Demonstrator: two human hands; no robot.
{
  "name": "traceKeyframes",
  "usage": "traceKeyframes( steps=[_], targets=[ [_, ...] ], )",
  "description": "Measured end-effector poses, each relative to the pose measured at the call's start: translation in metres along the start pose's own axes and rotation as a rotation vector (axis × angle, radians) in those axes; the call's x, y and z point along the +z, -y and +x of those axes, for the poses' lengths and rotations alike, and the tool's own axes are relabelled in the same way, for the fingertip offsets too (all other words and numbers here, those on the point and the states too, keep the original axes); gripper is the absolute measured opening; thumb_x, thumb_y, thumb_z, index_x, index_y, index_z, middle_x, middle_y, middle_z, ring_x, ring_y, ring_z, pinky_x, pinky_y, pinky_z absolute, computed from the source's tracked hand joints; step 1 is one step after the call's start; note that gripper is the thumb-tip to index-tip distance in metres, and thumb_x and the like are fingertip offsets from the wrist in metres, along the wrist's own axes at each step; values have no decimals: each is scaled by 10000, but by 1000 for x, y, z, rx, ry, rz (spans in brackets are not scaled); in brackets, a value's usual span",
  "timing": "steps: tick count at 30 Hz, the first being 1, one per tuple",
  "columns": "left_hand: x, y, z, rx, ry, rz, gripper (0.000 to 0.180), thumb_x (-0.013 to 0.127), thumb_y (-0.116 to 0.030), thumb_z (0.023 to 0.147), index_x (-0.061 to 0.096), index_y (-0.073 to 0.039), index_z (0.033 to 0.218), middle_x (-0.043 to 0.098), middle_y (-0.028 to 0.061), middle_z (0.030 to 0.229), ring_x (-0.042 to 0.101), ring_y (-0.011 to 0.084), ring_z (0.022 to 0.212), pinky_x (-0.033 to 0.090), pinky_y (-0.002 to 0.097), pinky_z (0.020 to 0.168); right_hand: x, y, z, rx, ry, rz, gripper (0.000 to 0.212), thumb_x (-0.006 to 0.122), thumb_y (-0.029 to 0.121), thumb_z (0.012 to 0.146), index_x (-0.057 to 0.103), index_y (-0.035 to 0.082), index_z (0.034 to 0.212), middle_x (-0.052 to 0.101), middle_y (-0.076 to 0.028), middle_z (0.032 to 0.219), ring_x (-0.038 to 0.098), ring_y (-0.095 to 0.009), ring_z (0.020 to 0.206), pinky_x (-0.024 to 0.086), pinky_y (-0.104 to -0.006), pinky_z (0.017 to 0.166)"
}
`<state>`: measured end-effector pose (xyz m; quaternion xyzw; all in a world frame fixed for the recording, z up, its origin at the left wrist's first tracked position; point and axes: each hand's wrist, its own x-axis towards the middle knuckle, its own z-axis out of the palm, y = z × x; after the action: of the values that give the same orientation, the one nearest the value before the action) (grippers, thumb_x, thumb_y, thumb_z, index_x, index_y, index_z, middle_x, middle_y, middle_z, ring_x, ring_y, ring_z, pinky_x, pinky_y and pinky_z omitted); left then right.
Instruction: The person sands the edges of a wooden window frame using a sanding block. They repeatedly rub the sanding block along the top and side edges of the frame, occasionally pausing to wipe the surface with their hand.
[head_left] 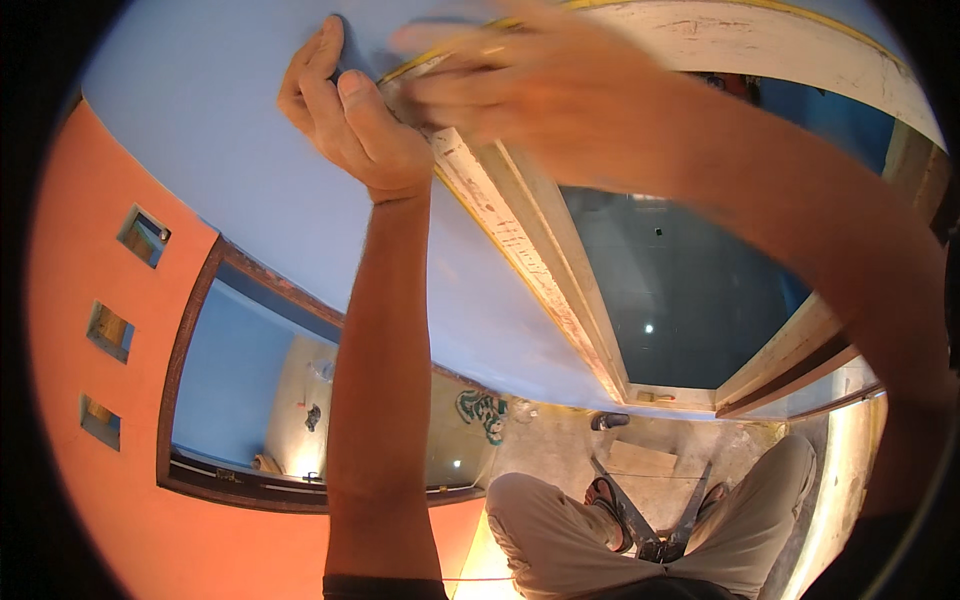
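My left hand (350,125) is raised against the blue wall (260,140), beside the upper corner of a pale wooden frame (520,240). Its palm is turned up, the fingers loosely bent and apart, and nothing shows in it. My right hand (530,95) reaches across from the right over the same corner, smeared by motion. A greyish patch shows between the two hands, too blurred to name. Yellow tape (478,212) runs along the frame's edge where it meets the wall. Worn, scuffed marks show on the frame's pale surface.
A paintbrush (655,397) lies on the frame's bottom piece. Below me, dark metal legs (682,515) spread between my feet. A dark shoe (608,421), a flat board (642,459) and a green-and-white cloth (483,415) lie on the floor. An orange wall (110,390) with small niches stands left.
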<state>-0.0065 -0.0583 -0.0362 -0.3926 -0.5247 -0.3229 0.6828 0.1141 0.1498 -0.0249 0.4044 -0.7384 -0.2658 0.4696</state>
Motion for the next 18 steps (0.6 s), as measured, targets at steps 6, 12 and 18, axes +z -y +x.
traceKeyframes(
  steps=[6,12,18],
  targets=[
    [-11,6,-3,26,64,56,530,423,-333,1078,675,56,1335,610,221,1372,491,304,1284,438,429,1085,33,7,1,176,-130,299,410,716,156,890,729,145,1300,667,14,1407,486,-244,1467,422,-432,1167],
    [14,-2,4,17,3,7,528,435,-337,1078,662,47,1360,512,213,1404,512,320,1258,446,453,1067,-16,-26,-69,89,-176,141,471,693,171,902,705,89,1365,581,-36,1510,389,-301,1547,263,-600,1259],
    [3,13,-2,147,58,96,527,459,-336,1068,653,55,1364,503,226,1405,513,337,1242,450,460,1060,26,5,-13,176,-272,157,366,736,138,860,759,175,1224,670,56,1416,517,-191,1433,462,-369,1157]
  ],
)
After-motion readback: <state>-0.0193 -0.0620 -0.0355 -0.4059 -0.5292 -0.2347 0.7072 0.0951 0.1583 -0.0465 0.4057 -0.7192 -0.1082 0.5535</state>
